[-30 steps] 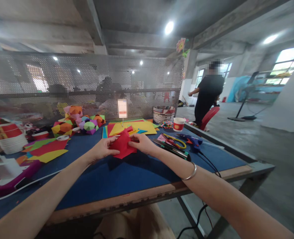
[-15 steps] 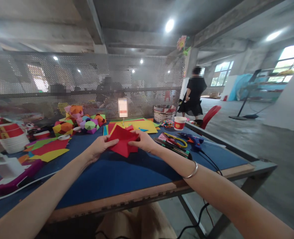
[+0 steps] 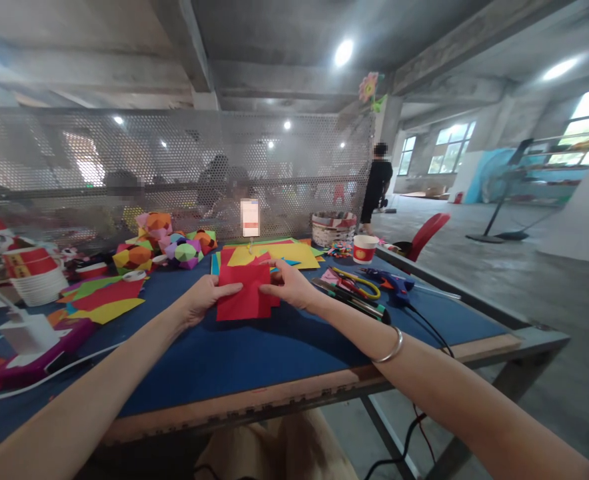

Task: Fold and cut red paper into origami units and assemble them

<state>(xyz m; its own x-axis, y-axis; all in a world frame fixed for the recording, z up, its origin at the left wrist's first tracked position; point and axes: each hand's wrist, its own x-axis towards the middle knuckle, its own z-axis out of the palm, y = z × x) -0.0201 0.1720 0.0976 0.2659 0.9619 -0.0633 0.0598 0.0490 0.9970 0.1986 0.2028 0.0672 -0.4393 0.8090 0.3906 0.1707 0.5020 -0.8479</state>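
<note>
A red sheet of paper (image 3: 243, 307), roughly square towards me, is held up just above the blue tabletop (image 3: 274, 353). My left hand (image 3: 207, 297) is closed on its left side, thumb across the front. My right hand (image 3: 289, 287) pinches the right side between thumb and fingers; more red paper edges show behind there. Behind it lies a pile of coloured sheets (image 3: 294, 255), yellow on top. A phone (image 3: 250, 218) stands upright at the back of the pile, its screen lit.
Scissors with yellow handles (image 3: 369, 287), pens (image 3: 349, 298) and a blue glue gun (image 3: 399, 283) lie on the right. A paper cup (image 3: 364, 249) and woven basket (image 3: 333, 230) stand behind. Left are folded paper balls (image 3: 182, 252), stacked cups (image 3: 37, 277) and a purple power strip (image 3: 69, 340). A person (image 3: 377, 183) is beyond the table.
The red paper has turned from a slanted, folded-looking shape to a flat square face towards me, both hands still on it. The person in the background has moved further away.
</note>
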